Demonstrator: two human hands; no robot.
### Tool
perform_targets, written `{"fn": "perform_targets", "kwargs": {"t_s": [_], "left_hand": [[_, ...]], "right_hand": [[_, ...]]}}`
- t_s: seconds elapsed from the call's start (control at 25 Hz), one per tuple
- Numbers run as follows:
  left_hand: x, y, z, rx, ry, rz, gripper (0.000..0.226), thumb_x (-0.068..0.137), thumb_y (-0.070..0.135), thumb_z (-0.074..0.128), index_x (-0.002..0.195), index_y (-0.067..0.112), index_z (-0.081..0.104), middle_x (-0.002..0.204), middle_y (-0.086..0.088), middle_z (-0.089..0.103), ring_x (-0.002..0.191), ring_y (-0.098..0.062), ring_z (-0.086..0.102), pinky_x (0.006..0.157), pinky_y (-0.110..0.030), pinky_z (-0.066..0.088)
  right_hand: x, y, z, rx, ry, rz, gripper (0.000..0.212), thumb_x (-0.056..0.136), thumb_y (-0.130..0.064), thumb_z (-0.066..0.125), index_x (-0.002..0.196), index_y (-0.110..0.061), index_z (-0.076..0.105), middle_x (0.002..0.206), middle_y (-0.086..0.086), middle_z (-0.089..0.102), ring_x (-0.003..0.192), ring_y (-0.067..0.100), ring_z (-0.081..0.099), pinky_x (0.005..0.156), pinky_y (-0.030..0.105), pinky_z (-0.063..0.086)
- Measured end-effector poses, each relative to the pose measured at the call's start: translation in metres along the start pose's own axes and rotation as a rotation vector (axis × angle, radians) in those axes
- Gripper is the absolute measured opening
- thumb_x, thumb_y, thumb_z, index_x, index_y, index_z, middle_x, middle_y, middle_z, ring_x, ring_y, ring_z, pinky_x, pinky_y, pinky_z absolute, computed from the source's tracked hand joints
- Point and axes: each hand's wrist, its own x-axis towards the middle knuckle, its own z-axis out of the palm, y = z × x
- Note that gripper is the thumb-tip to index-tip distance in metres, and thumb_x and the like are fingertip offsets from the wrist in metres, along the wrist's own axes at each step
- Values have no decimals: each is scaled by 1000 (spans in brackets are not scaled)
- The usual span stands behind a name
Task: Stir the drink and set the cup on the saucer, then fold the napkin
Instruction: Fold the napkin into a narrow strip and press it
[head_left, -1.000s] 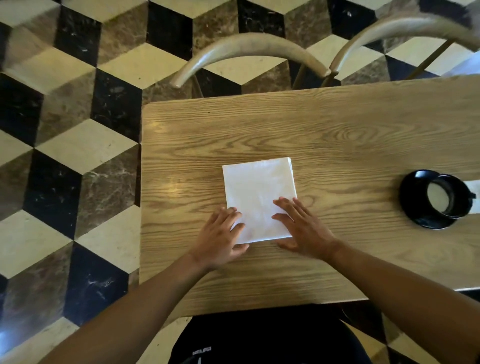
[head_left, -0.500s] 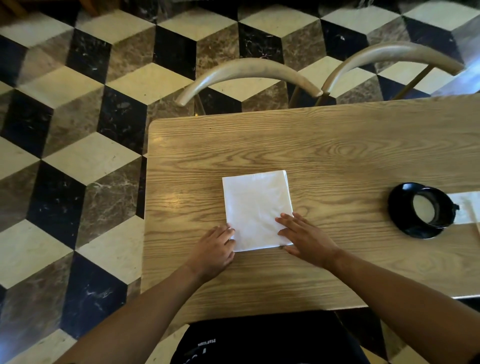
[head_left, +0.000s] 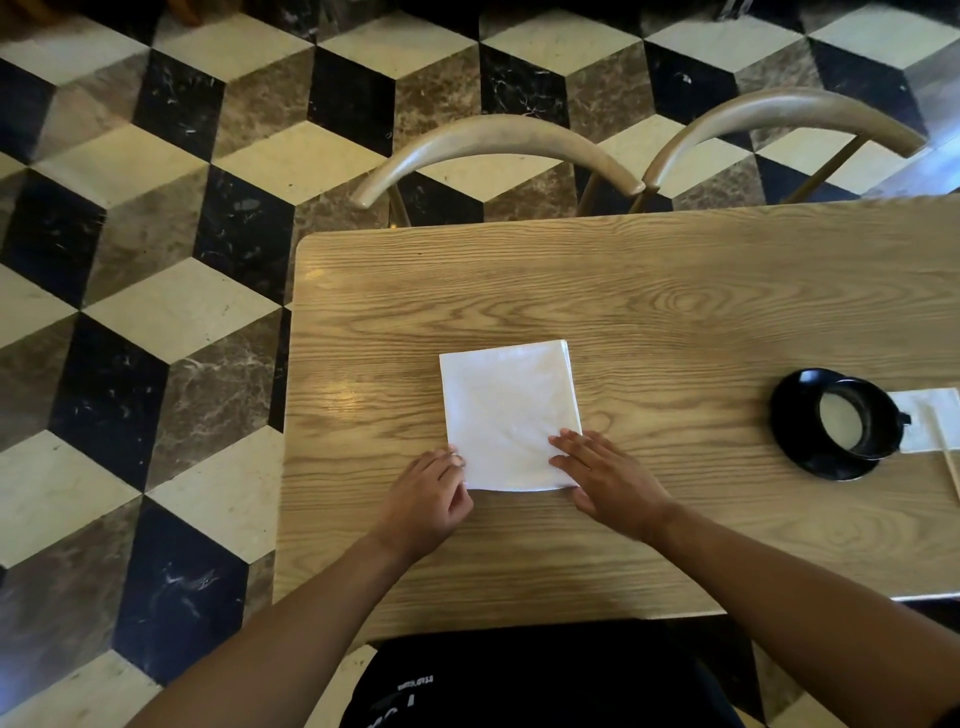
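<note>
A white folded napkin (head_left: 509, 415) lies square on the wooden table (head_left: 675, 312), in front of me. My left hand (head_left: 428, 501) is at its near left corner, fingers curled, and seems to pinch that corner. My right hand (head_left: 608, 480) lies flat with straight fingers pressing the near right corner. Far to the right, a black cup (head_left: 857, 421) with a pale drink stands on a black saucer (head_left: 795, 441), away from both hands.
Another white paper (head_left: 930, 421) with a thin wooden stick (head_left: 950, 467) lies beyond the saucer at the right edge. Two curved wooden chair backs (head_left: 498, 140) stand at the table's far side. The table's left edge borders a checkered floor.
My left hand slid off the napkin's face to its near left corner and curled its fingers. My right hand drew back toward the near right corner. The view tilted.
</note>
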Motion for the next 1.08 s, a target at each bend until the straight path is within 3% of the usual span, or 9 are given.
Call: {"fn": "perform_targets", "kwargs": {"t_s": [0.12,0.24,0.32,0.4,0.52,0.64,0.76,0.84,1.08], "left_hand": [[4,6,-8,-237,61,-205,31,94,28,46,98,5,66,109,-7,70,110,-21,65,91,-33,54],[9,11,-13,-325,121,-288,36,99,32,42,104,4,64,111,-7,67,106,-19,63,88,-29,50],[11,12,-16,-354,129,-320,39,101,34,39,106,4,63,112,-8,68,107,-19,63,89,-25,47],[13,9,-20,-405,114,-355,40,103,36,36,108,6,61,113,-4,69,108,-11,63,89,-20,46],[17,7,-29,-491,46,-418,21,110,27,40,105,11,53,91,12,65,75,8,60,68,-12,41],[23,6,-39,-492,27,-437,12,110,16,40,99,14,46,62,12,44,55,-2,49,53,-18,31],[28,0,-41,-469,16,-487,13,110,22,40,100,16,46,60,10,43,54,-6,48,56,-27,35],[34,-4,-40,-470,19,-546,16,110,27,39,102,15,46,58,8,43,52,-8,47,57,-36,33],[52,-12,-41,-432,60,-611,19,109,35,40,103,17,45,65,-11,57,60,-29,57,59,-44,42]], "right_hand": [[1,-1,-3,12,-11,10,61,72,-16,79,131,-12,63,145,10,57,135,26,54,114,45,43],[6,-2,-7,29,65,-5,39,81,-18,74,120,-15,68,136,6,62,130,24,58,116,41,41],[10,-2,-11,37,135,-50,21,91,-23,62,107,-15,72,132,6,66,133,24,56,116,41,41],[14,-2,-16,80,126,-69,27,95,-29,50,104,-13,70,134,8,65,139,25,51,117,43,41],[20,-2,-25,220,101,10,40,97,-34,46,116,-5,65,131,11,66,141,26,48,115,44,42],[21,-4,-35,322,64,87,46,97,-41,43,122,-6,61,125,11,69,136,28,54,108,42,48],[22,-8,-42,376,54,177,41,99,-46,47,118,-12,61,118,4,70,110,27,66,84,35,53],[25,-10,-45,437,70,253,30,101,-41,53,113,-14,59,107,3,72,91,27,69,68,33,45],[42,-11,-53,644,140,506,23,103,-40,52,109,-18,57,72,-5,65,71,24,60,61,32,37]]}}
